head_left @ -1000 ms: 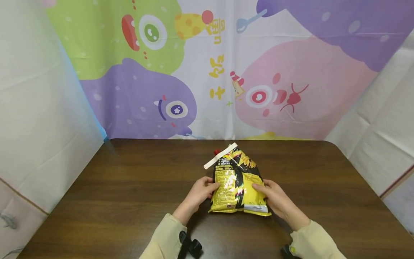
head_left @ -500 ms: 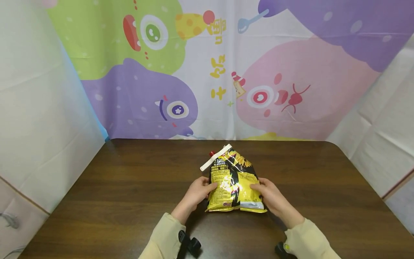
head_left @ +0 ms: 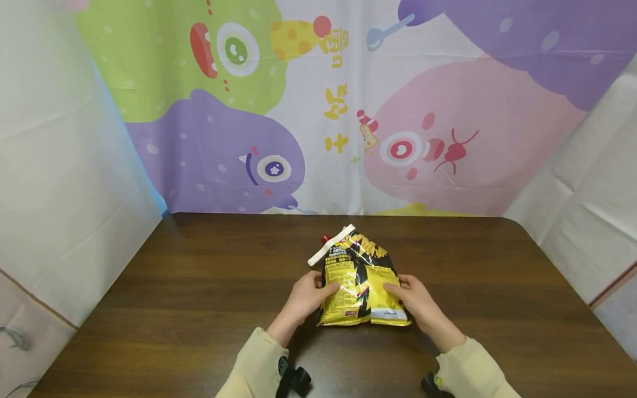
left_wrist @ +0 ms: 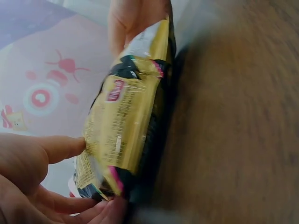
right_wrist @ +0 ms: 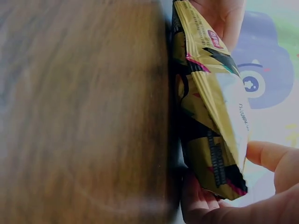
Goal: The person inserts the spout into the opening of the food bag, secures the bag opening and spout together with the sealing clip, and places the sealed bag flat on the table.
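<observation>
A yellow and black snack bag (head_left: 362, 287) with sunflower pictures is held between both hands just over the table. Across its folded top runs a white sealing clip (head_left: 330, 246), with a small red part (head_left: 325, 239) peeking out behind. My left hand (head_left: 304, 297) grips the bag's left side, thumb on the printed face and fingers behind. On the other side my right hand (head_left: 420, 304) pinches the bag the same way. In the left wrist view the bag's bottom seam (left_wrist: 140, 121) faces the camera; the right wrist view shows the bag's lower end (right_wrist: 215, 135) too.
A dark brown wooden table (head_left: 209, 265) spreads under the hands. Behind it hangs a curtain (head_left: 338, 182) with cartoon monsters, and white cloth (head_left: 64, 138) closes off the sides. Black wrist cameras (head_left: 298, 380) sit at the cuffs.
The bag and my right hand have shifted slightly left since a second ago, and the clipped top sits a little lower. Both hands keep their hold.
</observation>
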Tool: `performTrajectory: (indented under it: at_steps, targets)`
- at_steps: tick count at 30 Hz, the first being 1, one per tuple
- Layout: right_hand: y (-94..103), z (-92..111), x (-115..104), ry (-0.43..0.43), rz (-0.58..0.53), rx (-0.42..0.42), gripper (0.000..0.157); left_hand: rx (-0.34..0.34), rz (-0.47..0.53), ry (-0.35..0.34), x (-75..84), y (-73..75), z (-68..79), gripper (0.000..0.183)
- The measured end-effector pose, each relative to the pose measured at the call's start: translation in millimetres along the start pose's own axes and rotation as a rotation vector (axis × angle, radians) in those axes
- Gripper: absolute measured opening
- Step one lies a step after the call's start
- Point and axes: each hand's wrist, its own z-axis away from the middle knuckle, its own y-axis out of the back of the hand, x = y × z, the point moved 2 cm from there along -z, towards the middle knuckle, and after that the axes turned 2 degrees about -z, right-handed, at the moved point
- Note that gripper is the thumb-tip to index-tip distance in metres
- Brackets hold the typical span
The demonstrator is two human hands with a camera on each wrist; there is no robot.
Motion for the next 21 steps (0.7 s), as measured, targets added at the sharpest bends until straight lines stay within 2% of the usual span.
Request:
performTrajectory:
  at_steps: [4,12,21]
  targets:
    - [0.8,-0.9,1.0,-0.022,0.026,0.019,0.070,0.027,-0.099,-0.011,-1.4,-1.8,-1.0,0.052]
    - [3.3,-2.1,2.7,-0.028,0.046,0.047,0.069,0.048,-0.168,-0.007,0.5,-2.7,-1.0,0.052]
    - [8.0,-1.2,1.2,-0.015,0.097,-0.003,0.073,0.025,-0.155,0.005,-1.7,-2.1,-3.1,0.057]
